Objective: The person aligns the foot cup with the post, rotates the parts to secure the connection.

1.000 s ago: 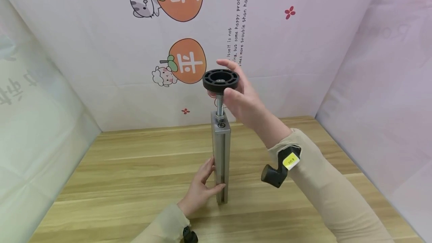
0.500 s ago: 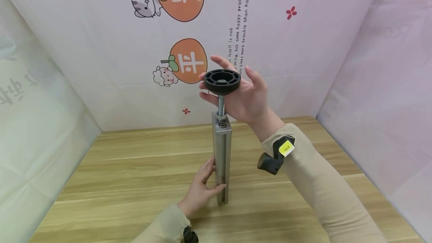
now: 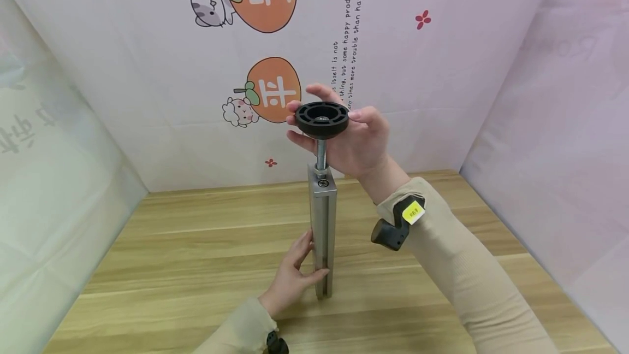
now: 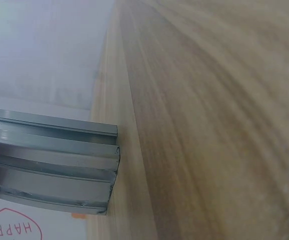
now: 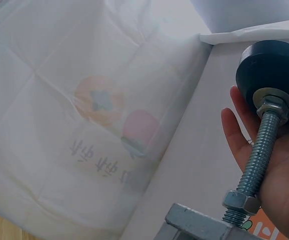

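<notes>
An aluminium extrusion profile (image 3: pixel 318 223) stands upright on the wooden table, its lower end close over the boards in the left wrist view. My left hand (image 3: pixel 286 284) grips it low down, thumb across the front face and fingers behind. From its top end plate rises a threaded rod (image 5: pixel 261 157) with a hex nut (image 5: pixel 241 202). The rod carries a round black levelling foot (image 3: pixel 321 130), hollow side up. My right hand (image 3: pixel 357 146) reaches around this foot from behind and the right, thumb tip at the rim, fingers spread along the far and left sides.
Wood-grain tabletop (image 3: pixel 196 245) surrounds the profile. A white printed cloth (image 3: pixel 393 70) hangs behind it, with further cloth walls at left and right. A black wrist camera (image 3: pixel 393 231) sticks out from the right sleeve.
The right thumb lifts off the foot and the hand turns palm forward, fingers opening out; now the thumb has come back to the rim. The left hand and profile stay put.
</notes>
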Action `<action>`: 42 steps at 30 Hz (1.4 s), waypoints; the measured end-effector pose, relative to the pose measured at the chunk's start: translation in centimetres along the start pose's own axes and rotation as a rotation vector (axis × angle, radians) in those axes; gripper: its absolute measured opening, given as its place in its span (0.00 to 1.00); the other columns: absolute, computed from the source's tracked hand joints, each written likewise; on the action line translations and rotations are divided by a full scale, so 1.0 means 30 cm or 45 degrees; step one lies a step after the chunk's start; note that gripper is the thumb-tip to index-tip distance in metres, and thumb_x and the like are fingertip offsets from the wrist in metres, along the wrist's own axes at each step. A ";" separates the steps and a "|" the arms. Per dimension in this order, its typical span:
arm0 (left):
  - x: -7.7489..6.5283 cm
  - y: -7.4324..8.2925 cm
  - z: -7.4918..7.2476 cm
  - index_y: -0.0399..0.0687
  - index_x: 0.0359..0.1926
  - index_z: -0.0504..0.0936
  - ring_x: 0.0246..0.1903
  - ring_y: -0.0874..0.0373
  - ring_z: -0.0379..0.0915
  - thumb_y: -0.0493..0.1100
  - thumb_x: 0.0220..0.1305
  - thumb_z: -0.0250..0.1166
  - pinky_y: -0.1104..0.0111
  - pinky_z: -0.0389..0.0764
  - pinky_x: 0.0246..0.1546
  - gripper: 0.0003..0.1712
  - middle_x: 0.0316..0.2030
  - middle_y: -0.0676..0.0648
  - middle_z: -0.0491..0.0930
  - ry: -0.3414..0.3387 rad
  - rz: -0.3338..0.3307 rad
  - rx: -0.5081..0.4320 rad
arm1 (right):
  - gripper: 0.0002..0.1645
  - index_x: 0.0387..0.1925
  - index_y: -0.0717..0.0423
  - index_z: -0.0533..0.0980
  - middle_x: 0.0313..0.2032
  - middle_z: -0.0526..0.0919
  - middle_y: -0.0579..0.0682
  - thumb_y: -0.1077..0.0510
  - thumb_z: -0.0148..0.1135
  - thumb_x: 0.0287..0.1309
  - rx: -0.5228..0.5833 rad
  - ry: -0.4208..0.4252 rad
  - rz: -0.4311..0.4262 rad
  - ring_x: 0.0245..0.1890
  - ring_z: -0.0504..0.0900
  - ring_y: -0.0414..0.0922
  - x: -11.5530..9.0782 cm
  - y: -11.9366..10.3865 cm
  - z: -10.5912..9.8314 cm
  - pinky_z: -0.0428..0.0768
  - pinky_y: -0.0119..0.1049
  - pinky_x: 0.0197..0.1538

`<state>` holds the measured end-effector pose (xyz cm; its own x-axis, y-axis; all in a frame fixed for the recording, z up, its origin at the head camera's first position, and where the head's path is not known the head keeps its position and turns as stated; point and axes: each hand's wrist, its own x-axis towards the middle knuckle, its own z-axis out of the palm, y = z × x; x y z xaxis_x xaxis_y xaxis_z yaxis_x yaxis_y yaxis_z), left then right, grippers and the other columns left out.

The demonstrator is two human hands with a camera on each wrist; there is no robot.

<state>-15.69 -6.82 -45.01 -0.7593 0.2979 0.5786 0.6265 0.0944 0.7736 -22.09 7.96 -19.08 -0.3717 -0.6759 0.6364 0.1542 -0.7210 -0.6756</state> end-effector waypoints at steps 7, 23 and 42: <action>-0.004 0.001 -0.003 0.56 0.74 0.50 0.56 0.68 0.63 0.29 0.54 0.68 0.71 0.64 0.63 0.52 0.64 0.40 0.61 -0.007 -0.035 -0.001 | 0.25 0.49 0.54 0.67 0.51 0.70 0.54 0.54 0.55 0.46 -0.014 -0.040 -0.018 0.52 0.71 0.48 -0.002 0.006 -0.002 0.72 0.38 0.60; -0.006 0.004 -0.002 0.51 0.73 0.52 0.58 0.67 0.62 0.30 0.55 0.67 0.62 0.66 0.64 0.49 0.66 0.35 0.59 -0.016 -0.072 0.002 | 0.24 0.49 0.56 0.68 0.51 0.72 0.55 0.54 0.58 0.49 -0.086 -0.018 -0.078 0.52 0.72 0.49 -0.013 0.007 -0.008 0.73 0.35 0.61; -0.001 -0.002 -0.002 0.59 0.74 0.49 0.54 0.67 0.63 0.30 0.56 0.67 0.51 0.67 0.62 0.52 0.65 0.46 0.60 -0.013 -0.002 0.025 | 0.20 0.48 0.56 0.71 0.53 0.71 0.58 0.53 0.60 0.54 -0.485 0.090 -0.222 0.54 0.70 0.53 -0.029 -0.004 -0.013 0.69 0.35 0.58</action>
<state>-15.71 -6.88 -45.05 -0.7583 0.3073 0.5749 0.6290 0.1132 0.7691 -22.13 8.68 -19.70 -0.4264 -0.5272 0.7350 -0.2608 -0.7064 -0.6580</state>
